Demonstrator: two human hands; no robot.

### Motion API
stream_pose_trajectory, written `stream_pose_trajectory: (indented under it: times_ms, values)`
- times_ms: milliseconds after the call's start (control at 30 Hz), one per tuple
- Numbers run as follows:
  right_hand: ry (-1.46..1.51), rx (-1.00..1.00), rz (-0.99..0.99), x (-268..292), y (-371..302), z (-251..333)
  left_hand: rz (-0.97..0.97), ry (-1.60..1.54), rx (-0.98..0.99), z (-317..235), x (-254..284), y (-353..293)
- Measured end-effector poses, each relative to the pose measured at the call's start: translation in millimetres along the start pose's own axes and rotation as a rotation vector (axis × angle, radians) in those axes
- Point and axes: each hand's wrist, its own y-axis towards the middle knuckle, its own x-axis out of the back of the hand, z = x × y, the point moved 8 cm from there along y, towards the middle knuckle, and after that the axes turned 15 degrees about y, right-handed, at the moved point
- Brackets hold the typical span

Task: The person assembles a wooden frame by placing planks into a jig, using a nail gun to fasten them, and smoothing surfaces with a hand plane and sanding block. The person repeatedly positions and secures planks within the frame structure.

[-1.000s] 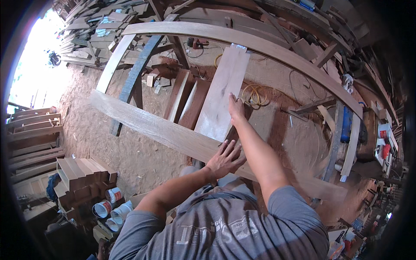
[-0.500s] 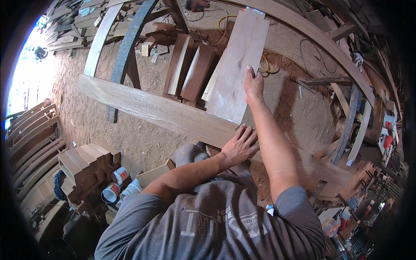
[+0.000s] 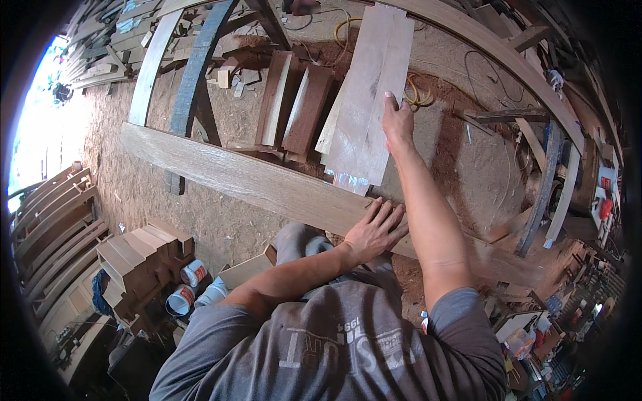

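A long wooden plank (image 3: 254,177) with a pale worn face runs across in front of me. My left hand (image 3: 376,230) rests on it, fingers spread toward its far edge, near a small slot. Beyond the plank lies a wide, flat wooden panel (image 3: 370,93). My right hand (image 3: 399,125) is closed on the panel's right edge, thumb along the top and fingers hidden underneath. A whitish tongue (image 3: 351,180) shows at the panel's near end, close to the plank. The panel's far end lies beside a curved wooden rail (image 3: 481,43).
Dark reddish-brown boards (image 3: 307,110) stand left of the panel. Blue-grey trestle beams (image 3: 190,87) support the left side. Yellow hose (image 3: 418,90) lies on the dirt floor at right. White buckets (image 3: 180,299) and stacked wooden pieces (image 3: 137,257) sit at lower left.
The panel has slid slightly away from the long plank, with my right hand on it, so the whitish tongue at its near end now shows. My left hand stays on the plank.
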Motion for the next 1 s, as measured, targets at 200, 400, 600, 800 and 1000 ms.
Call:
stream_pose_trajectory:
  times_ms: [200, 400, 600, 800, 1000]
  values:
    - [0.022, 0.005, -0.006, 2.8, 2.2, 0.9, -0.021, -0.012, 0.016, -2.1, -4.8, -0.1]
    - [-0.003, 0.024, 0.016, 13.0, 15.3, 4.7, -0.013, -0.020, 0.014, -4.1, -3.8, 0.9]
    - [-0.120, 0.013, 0.059, 50.2, 38.7, 5.0, -0.042, -0.117, 0.025, -5.6, -0.9, -0.3]
    - [-0.161, 0.065, 0.112, 77.2, 36.9, 32.0, -0.008, -0.064, -0.015, -8.7, -7.1, -2.0]
    - [-0.271, 0.137, 0.153, 116.1, 67.9, 18.0, 0.049, -0.113, -0.052, -9.2, -4.0, -1.0]
